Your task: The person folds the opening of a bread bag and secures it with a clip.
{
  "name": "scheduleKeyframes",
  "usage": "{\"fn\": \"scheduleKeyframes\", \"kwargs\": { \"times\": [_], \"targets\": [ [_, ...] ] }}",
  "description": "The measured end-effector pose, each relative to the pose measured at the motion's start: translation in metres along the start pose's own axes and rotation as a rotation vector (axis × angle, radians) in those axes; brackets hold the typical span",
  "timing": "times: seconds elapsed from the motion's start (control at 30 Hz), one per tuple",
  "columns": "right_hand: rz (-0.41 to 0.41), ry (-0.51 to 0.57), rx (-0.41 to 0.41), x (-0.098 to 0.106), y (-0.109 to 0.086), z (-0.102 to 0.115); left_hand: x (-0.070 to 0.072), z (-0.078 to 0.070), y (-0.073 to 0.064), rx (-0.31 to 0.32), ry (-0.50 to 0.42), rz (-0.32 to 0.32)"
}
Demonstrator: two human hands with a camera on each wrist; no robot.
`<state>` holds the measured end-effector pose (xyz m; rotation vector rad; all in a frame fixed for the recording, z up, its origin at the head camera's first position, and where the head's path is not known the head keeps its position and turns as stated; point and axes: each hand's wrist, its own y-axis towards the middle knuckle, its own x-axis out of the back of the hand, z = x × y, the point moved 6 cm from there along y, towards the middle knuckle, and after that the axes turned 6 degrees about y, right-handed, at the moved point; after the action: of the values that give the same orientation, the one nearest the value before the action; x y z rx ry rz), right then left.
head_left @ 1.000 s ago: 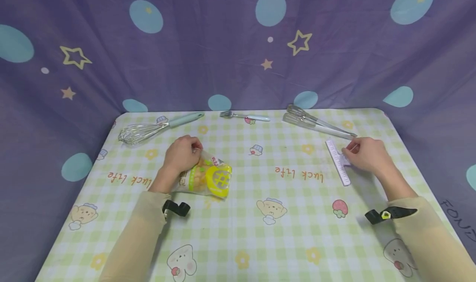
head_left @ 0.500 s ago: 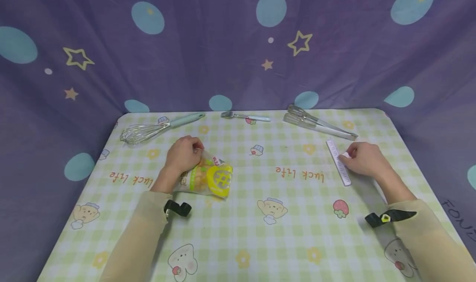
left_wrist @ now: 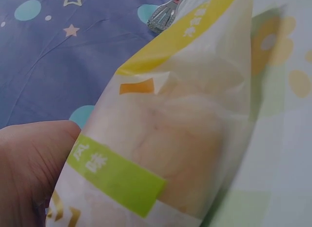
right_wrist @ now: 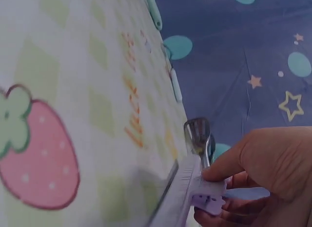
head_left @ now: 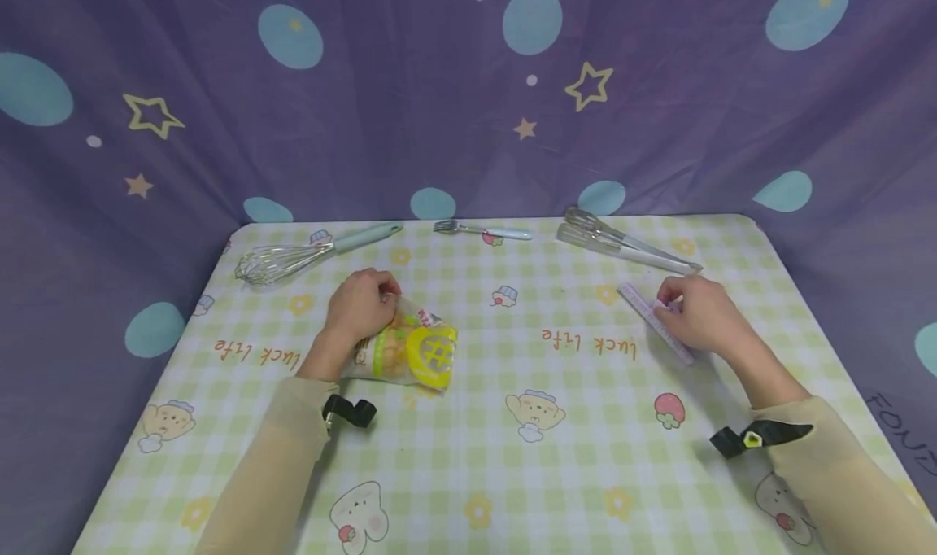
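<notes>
Shifted left, the lilac clip [head_left: 647,315] juts beyond the right fingers [right_wrist: 226,164] pinching it.

“Luck life” on tablecloth [head_left: 549,482], “风味” bag [left_wrist: 161,124]

Head view: forward-down over table [head_left: 439,465] — 2 wrist views: close, tilted; all share curtain [head_left: 403,91].

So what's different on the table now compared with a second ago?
The right hand has moved slightly left with the pale purple clip it pinches, and the clip's far end has swung left. The left hand still holds the snack bag; the whisk, fork and tongs lie as they did.
</notes>
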<state>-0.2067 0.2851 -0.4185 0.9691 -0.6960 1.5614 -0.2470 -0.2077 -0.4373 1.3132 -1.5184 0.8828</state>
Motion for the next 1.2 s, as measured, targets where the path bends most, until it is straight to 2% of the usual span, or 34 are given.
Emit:
{"fn": "scheduleKeyframes", "kwargs": {
  "times": [0.4,0.7,0.9,1.2],
  "targets": [
    [0.013,0.069,-0.033,0.006,0.016,0.026,-0.001,0.001,0.001,-0.002,-0.002,-0.003],
    [0.025,0.068,0.046,0.006,0.033,0.058,-0.002,0.002,0.002,0.007,0.014,-0.004],
    [0.013,0.139,0.066,0.001,0.043,0.078,-0.003,0.002,0.002,0.003,0.022,-0.020],
    [-0.028,0.240,0.139,-0.012,0.056,0.105,-0.001,0.000,0.001,0.003,0.021,-0.026]
  ]
}}
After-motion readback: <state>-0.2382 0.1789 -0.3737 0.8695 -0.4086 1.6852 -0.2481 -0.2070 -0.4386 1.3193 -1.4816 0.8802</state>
